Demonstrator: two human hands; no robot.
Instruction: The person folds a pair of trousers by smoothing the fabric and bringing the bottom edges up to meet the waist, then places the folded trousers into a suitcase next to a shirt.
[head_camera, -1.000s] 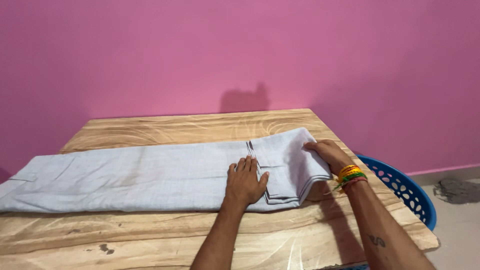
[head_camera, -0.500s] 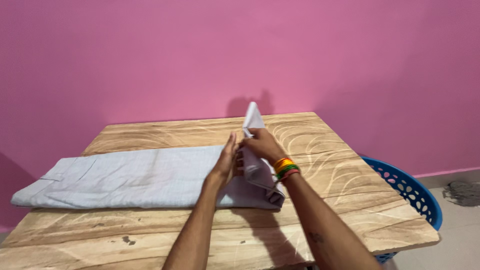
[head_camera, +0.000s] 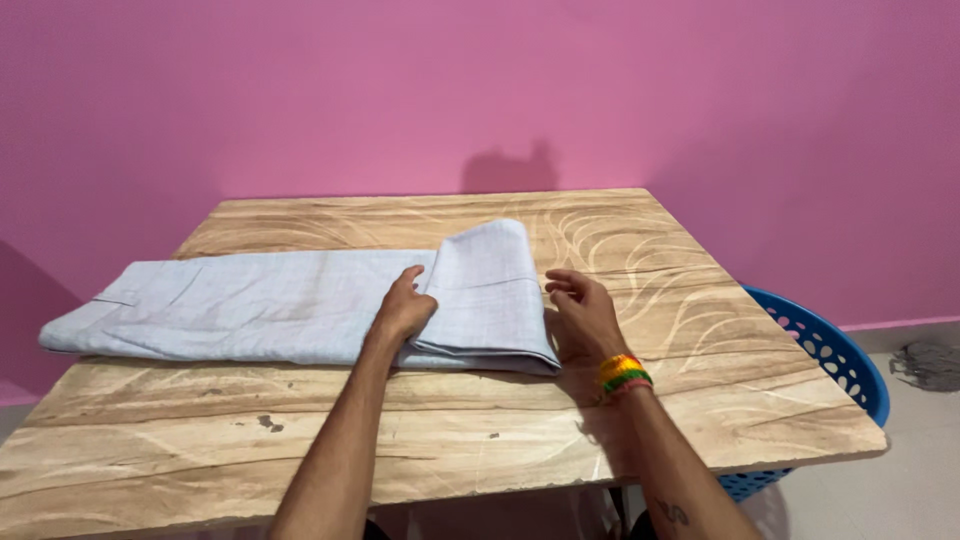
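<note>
Cloth (head_camera: 300, 305) has been folded again at its right end; left hand (head_camera: 405, 312) lies curled on the fold (grip seemingly absent), right hand (head_camera: 580, 318) open beside it.

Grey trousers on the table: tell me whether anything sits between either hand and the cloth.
Nothing visible does. The left hand rests on the grey trousers at the folded part's edge; the right hand lies beside the fold on the wooden table.
</note>
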